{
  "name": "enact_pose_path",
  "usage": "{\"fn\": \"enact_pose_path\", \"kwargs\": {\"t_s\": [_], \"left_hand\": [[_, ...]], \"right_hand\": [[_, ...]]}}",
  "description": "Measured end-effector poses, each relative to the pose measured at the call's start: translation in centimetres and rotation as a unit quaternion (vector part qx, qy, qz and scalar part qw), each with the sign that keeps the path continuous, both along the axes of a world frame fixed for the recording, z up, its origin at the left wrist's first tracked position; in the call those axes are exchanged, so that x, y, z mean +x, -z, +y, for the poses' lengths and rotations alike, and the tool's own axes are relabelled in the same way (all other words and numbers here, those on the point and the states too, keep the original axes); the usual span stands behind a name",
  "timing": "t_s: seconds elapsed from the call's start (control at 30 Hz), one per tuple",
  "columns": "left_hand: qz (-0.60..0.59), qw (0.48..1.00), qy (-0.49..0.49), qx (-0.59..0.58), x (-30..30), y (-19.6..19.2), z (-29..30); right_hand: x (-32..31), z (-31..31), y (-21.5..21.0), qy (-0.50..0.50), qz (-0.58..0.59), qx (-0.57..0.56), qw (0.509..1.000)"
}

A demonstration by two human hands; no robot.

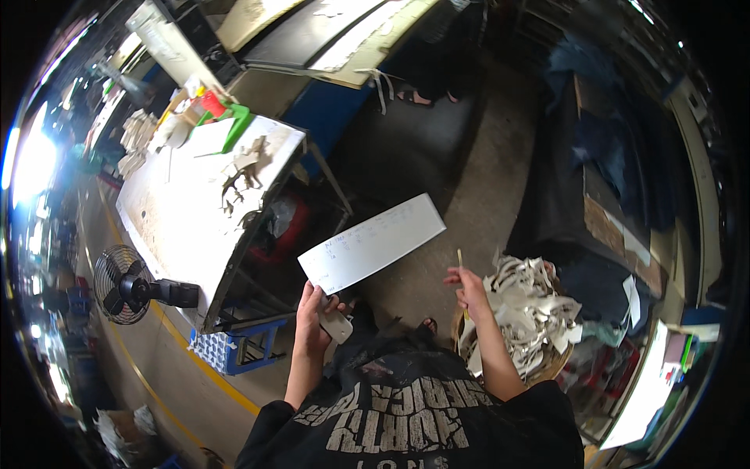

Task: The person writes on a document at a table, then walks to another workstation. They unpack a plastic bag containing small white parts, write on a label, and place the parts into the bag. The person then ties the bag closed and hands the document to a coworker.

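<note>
Fingers [307, 298] (left) at white panel's [373, 241] corner

slanting white handwritten card [373, 242]; pale flat piece [337, 326]; thin stick [460, 257]

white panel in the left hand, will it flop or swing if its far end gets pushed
The white panel is probably fairly stiff, as its long edges look straight without obvious sag. It would likely swing easily, since the left hand holds it only near one corner.

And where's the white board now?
The white board is near the middle of the head view, its lower-left corner at your left hand, left of your right hand.
</note>
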State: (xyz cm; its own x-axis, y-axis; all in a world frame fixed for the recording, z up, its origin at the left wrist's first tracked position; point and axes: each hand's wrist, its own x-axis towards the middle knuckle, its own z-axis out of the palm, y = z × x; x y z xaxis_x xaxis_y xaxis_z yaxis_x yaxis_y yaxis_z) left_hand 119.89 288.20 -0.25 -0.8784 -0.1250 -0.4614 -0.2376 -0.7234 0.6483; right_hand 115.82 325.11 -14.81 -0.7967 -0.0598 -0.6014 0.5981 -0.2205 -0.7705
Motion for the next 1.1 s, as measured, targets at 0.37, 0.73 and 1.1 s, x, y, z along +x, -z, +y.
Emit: {"fn": "enact_pose_path", "kwargs": {"t_s": [0.37,0.73,1.1], "left_hand": [[0.043,0.972,-0.093,-0.212,-7.4,-5.5,-19.3],[0.080,0.979,-0.171,-0.074,-13.0,-10.2,-26.5],[0.045,0.919,-0.175,-0.349,-27.0,-16.9,-26.6]], "right_hand": [[-18.7,-23.0,-22.9,-0.053,0.299,-0.195,0.933],[-26.6,-36.0,-28.3,-0.069,0.414,0.014,0.908],[-42.4,-40.1,-38.8,-0.091,0.677,0.253,0.685]]}}
